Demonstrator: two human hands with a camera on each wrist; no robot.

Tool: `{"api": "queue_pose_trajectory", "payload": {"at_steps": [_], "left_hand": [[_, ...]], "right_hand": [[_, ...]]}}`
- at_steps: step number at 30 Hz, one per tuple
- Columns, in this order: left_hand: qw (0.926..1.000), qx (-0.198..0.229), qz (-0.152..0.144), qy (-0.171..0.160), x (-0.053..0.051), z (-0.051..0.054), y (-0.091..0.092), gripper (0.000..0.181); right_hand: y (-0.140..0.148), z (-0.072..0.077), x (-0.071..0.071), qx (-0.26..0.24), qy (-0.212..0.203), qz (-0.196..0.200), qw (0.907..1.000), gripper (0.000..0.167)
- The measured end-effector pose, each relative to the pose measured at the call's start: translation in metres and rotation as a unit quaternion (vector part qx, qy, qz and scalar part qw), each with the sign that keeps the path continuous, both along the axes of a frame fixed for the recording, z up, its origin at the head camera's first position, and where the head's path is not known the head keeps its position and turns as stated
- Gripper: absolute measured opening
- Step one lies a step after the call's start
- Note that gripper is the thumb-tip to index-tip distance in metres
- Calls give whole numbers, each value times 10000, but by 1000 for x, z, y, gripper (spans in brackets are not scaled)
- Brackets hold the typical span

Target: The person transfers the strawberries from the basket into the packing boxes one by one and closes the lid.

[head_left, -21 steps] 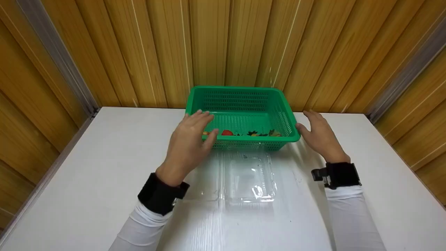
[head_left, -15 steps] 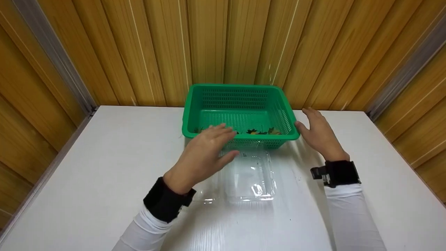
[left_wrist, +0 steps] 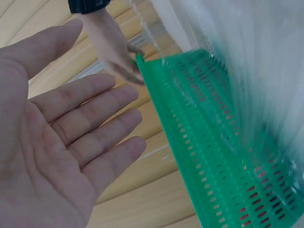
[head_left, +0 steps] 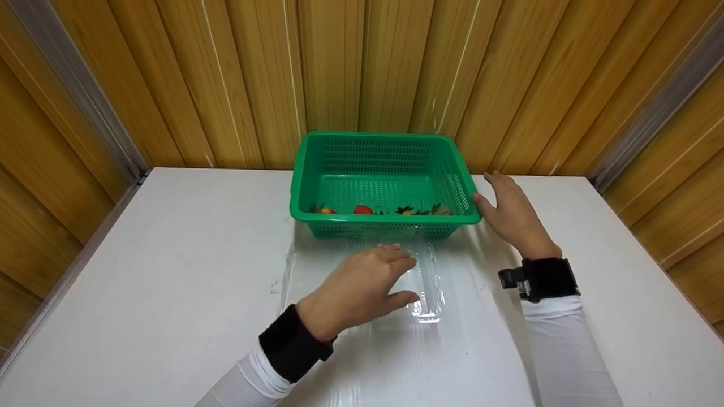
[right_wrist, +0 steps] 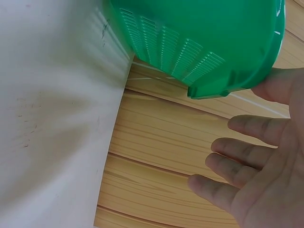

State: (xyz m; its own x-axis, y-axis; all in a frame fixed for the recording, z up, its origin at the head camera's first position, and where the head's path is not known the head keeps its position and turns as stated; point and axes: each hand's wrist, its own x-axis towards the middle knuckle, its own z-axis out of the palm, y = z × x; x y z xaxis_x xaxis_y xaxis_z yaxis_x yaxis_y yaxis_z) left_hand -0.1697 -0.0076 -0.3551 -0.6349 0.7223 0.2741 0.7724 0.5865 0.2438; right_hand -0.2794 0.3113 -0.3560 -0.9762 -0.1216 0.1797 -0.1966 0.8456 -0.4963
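Left hand (head_left: 359,288): is hovering over clear plastic clamshell (head_left: 427,280), grip gaping, holding nothing.
Right hand (head_left: 512,219): is touching green basket (head_left: 384,219) near tabletop (head_left: 169,271)'s far edge, fingers extending, grasping nothing.

Basket (head_left: 390,219): smooth plastic, I see
Near container (head_left: 429,282): clear glossy plastic
Far wall (head_left: 334,73): wood-grained
Tabletop (head_left: 186,271): smooth, faintly shiny
Right sleeve (head_left: 565,350): cloth

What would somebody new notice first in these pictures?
Probably the bright green basket on the white table by the yellow-brown wall, with what look like strawberries inside along its front. Next come the left hand, over the clear plastic container, and the right hand, by the basket's right front corner.
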Motion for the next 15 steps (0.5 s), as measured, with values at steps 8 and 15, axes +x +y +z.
{"api": "queue_pose_trajectory", "payload": {"at_steps": [8, 15], "left_hand": [[9986, -403, -180, 276, 9, -11, 13, 37], [9969, -720, -177, 266, 14, -20, 19, 31]], "right_hand": [[-1, 0, 0, 41, 77, 78, 9999, 64], [-4, -2, -2, 58, -20, 72, 10000, 67]]}}
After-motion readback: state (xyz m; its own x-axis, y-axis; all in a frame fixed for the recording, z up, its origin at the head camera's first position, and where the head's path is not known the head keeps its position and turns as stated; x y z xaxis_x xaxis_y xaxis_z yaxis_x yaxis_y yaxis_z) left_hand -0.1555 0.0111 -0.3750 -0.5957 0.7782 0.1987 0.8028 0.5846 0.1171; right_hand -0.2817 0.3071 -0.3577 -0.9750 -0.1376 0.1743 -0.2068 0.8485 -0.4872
